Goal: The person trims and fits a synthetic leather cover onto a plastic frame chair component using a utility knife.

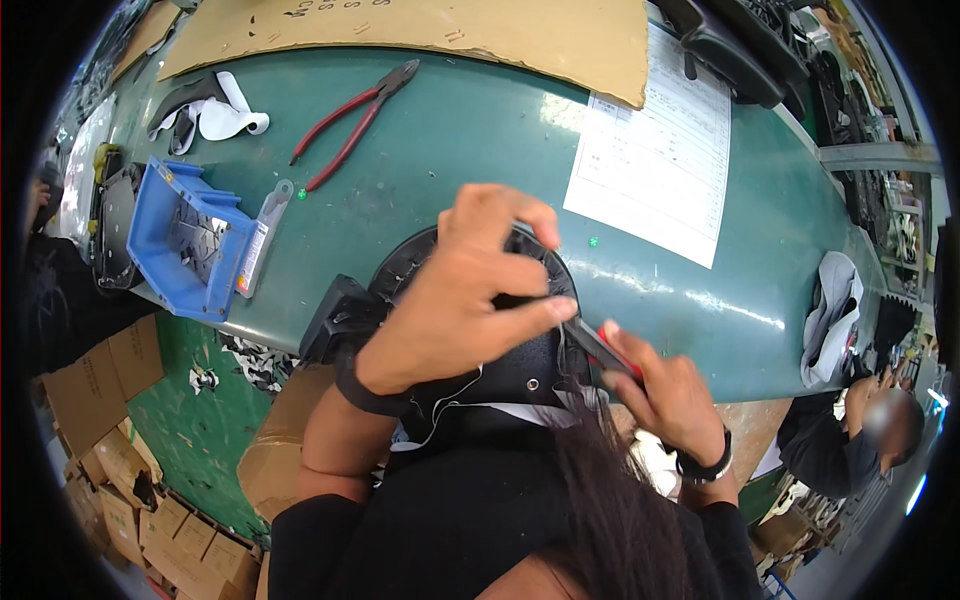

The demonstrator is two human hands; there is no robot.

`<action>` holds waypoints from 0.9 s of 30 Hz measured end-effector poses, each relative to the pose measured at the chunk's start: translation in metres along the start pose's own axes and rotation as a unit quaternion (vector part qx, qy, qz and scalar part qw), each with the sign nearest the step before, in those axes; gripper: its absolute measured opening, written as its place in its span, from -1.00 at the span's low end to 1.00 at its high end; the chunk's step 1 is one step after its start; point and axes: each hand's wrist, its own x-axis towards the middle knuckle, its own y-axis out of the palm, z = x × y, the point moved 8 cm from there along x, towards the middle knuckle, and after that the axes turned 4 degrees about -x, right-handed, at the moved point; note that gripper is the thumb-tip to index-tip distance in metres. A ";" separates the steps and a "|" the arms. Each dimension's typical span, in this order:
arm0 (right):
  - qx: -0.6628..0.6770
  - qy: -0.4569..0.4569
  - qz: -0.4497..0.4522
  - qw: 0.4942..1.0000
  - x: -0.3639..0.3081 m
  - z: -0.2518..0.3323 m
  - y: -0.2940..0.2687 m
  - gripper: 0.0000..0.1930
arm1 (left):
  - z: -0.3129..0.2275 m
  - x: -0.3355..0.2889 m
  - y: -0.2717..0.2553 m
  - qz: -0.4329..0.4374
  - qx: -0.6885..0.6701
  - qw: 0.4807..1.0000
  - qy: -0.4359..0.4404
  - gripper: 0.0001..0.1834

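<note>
A black rounded part with a ribbed rim (520, 370) lies at the near edge of the green table (470, 140). My left hand (470, 300) presses down on top of it, fingers gripping its rim. My right hand (670, 395) holds a red-handled tool (605, 352) whose dark tip touches the part's right edge beside my left fingertips. A black strap or band sits on each wrist. Much of the part is hidden under my left hand.
Red-handled pliers (352, 122) and a utility knife (262, 238) lie on the table's left, beside a blue bin (180, 240). A printed sheet (655, 150) and cardboard (420, 30) lie farther back. Cardboard boxes (120, 470) stand on the floor left. Another person (860, 430) is at right.
</note>
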 end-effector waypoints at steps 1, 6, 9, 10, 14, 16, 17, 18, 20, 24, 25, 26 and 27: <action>0.014 0.013 0.024 1.000 -0.010 -0.004 0.003 -0.42 | -0.002 -0.001 -0.015 -0.071 -0.093 0.992 0.038 -0.77; 0.005 -0.051 -0.030 0.998 -0.043 -0.003 0.005 -0.48 | -0.006 -0.006 -0.008 -0.076 -0.271 0.959 -0.039 -0.79; -0.081 -0.014 0.049 0.995 -0.029 -0.004 -0.004 -0.49 | -0.022 -0.016 0.035 0.115 0.153 0.981 -0.035 -0.79; -0.111 -0.019 0.059 0.992 -0.024 -0.002 -0.008 -0.48 | -0.027 -0.021 0.046 0.121 0.203 0.972 0.007 -0.77; -0.133 -0.039 0.097 0.986 -0.014 0.000 -0.011 -0.46 | -0.017 -0.017 0.059 0.122 0.170 0.977 0.041 -0.72; -0.104 -0.022 0.073 0.992 -0.028 -0.003 -0.002 -0.45 | -0.011 -0.013 0.052 0.099 0.091 0.990 0.039 -0.70; -0.073 -0.007 0.048 0.996 -0.038 -0.005 0.001 -0.45 | -0.010 -0.012 0.046 0.075 0.014 0.996 0.036 -0.68; -0.058 -0.051 -0.001 0.997 -0.046 0.000 0.001 -0.42 | -0.006 -0.011 0.040 0.062 -0.061 0.996 0.004 -0.73; -0.012 0.057 0.013 0.998 -0.074 -0.001 0.015 -0.40 | 0.004 -0.014 0.025 0.034 -0.189 0.979 -0.065 -0.70; -0.057 0.101 -0.082 0.990 -0.069 0.000 0.012 -0.41 | 0.003 -0.012 0.030 -0.034 -0.375 0.919 -0.120 -0.68; -0.055 0.101 -0.086 0.990 -0.059 -0.005 0.006 -0.41 | 0.002 -0.011 0.029 -0.074 -0.414 0.896 -0.144 -0.66; -0.103 0.058 -0.088 0.989 -0.042 -0.006 -0.005 -0.42 | 0.008 -0.007 0.028 -0.010 -0.410 0.894 -0.180 -0.76; -0.154 0.014 -0.088 0.984 -0.026 -0.004 -0.013 -0.44 | 0.009 -0.003 0.027 -0.012 -0.406 0.897 -0.176 -0.76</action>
